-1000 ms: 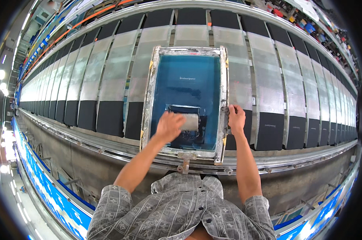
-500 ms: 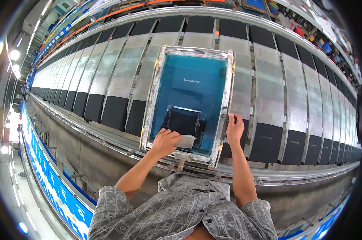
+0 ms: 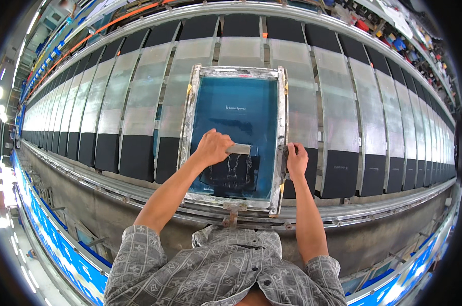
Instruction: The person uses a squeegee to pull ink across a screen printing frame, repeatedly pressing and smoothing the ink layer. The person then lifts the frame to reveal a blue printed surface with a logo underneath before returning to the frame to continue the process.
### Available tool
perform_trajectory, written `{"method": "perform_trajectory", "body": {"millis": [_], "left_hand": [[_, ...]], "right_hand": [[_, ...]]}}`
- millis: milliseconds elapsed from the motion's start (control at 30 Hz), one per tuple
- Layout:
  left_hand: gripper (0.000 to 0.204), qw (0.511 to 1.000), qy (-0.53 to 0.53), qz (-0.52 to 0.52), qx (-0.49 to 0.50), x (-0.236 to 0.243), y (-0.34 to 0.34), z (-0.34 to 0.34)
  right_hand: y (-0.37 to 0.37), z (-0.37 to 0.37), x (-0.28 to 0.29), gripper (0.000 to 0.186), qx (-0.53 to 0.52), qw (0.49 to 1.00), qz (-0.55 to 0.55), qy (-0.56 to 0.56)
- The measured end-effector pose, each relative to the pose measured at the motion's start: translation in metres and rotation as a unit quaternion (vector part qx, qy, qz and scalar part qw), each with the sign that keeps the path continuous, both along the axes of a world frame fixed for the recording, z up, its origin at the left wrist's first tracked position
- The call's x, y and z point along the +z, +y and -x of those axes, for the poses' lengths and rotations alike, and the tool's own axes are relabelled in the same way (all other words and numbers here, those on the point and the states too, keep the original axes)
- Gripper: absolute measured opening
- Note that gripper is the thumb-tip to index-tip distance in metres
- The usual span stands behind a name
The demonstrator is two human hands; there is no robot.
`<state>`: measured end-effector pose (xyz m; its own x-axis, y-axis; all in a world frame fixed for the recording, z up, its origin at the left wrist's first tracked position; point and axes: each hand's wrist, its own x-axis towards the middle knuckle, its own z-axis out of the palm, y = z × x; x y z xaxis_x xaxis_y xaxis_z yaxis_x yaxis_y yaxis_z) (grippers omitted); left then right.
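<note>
A screen-printing frame (image 3: 189,115) with worn metal edges lies in front of me across the long row of boards. Its blue mesh (image 3: 236,92) carries a small pale printed mark in the upper part. My left hand (image 3: 213,148) is closed around one end of a squeegee (image 3: 240,149), whose pale grey body sticks out to the right above the mesh. Just below it, a patch of wet-looking black ink (image 3: 226,176) with shiny streaks spreads over the lower mesh. My right hand (image 3: 297,160) is closed at the frame's right side edge, thumb and fingers gripping it.
Long pale boards (image 3: 335,102) stand side by side to left and right, with black fabric pieces (image 3: 340,171) over their near ends. A metal rail (image 3: 333,220) runs along the near side. Coloured containers (image 3: 398,45) crowd the far right.
My left hand has moved the squeegee away from me, from the frame's near edge to about mid-mesh. More of the ink patch shows below it. My right hand stays on the frame.
</note>
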<state>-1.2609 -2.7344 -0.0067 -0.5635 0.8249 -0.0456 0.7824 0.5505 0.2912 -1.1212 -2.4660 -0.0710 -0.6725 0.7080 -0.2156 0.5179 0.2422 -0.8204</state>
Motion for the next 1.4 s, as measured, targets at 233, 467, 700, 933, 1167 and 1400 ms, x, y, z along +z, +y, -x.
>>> {"method": "perform_trajectory", "body": {"millis": [233, 467, 700, 933, 1167, 1400], "left_hand": [[0.029, 0.999, -0.004, 0.018, -0.042, -0.001, -0.032, -0.089], [0.016, 1.0, -0.008, -0.007, 0.008, 0.012, -0.005, -0.022], [0.053, 0.993, 0.111, -0.045, 0.023, -0.02, -0.031, -0.083], [0.038, 0.995, 0.054, -0.056, 0.065, 0.014, -0.108, -0.129], [0.047, 0.998, 0.032, -0.015, 0.049, 0.006, -0.214, -0.069], [0.017, 0.997, -0.069, -0.004, 0.016, 0.02, -0.203, 0.009]], "right_hand": [[0.008, -0.004, -0.019, 0.028, -0.022, 0.999, 0.029, 0.014], [0.007, -0.002, -0.019, 0.03, -0.017, 0.998, 0.053, 0.01], [0.008, 0.008, 0.003, 0.032, -0.024, 0.998, 0.065, -0.009], [-0.049, 0.028, 0.017, 0.027, -0.013, 0.998, 0.028, 0.05], [-0.165, 0.066, -0.002, 0.026, 0.0, 0.994, 0.085, 0.066], [-0.18, 0.076, 0.003, 0.028, -0.013, 0.998, -0.036, 0.042]]}}
